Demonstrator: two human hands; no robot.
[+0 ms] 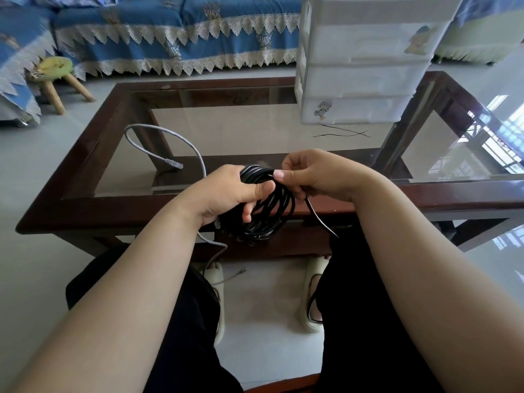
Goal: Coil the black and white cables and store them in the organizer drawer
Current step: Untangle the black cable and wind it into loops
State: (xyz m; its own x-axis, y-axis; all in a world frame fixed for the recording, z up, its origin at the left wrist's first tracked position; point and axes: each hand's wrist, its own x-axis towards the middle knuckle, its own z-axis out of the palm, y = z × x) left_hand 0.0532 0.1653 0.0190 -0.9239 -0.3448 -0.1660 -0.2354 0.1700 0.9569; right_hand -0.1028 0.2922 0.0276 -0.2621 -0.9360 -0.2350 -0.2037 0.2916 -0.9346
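Note:
A black cable (272,211) is wound into a coil of several loops above the table's near edge. My left hand (226,191) grips the coil at its top left, thumb across the strands. My right hand (314,174) pinches the cable at the coil's top right, and a loose black strand runs down from it toward my lap. The white cable (195,150) lies uncoiled on the glass at the left, its plug on the glass, its other end trailing off the table to the floor. The white organizer (365,80) with closed drawers stands at the table's far right.
The glass table has a dark wooden frame (93,143). Thin black ties (343,133) lie in front of the organizer. A sofa with a blue cover (175,35) lines the back, and a small wooden stool (56,78) stands at the left. Slippers are under the table.

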